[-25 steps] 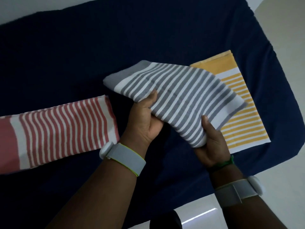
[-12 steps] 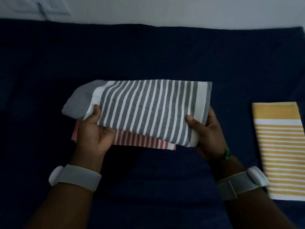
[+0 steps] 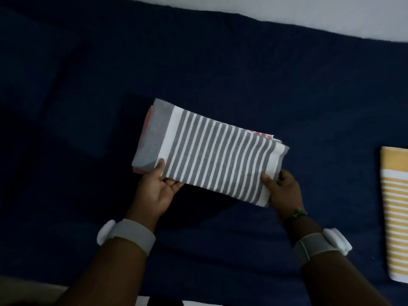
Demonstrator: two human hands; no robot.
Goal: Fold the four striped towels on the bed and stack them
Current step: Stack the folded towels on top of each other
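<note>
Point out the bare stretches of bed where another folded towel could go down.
Bare blue bed lies between the grey striped towel and the yellow striped towel, and widely left of the grey one. The middle is crowded: both hands hold the grey towel over the red striped towel.

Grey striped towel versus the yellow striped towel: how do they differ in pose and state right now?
The grey striped towel is gripped at its near corners by the left hand and right hand; the yellow striped towel lies untouched. The grey one sits atop a red towel mid-bed; the yellow lies alone at the right, partly out of frame. Both are folded and striped.
</note>
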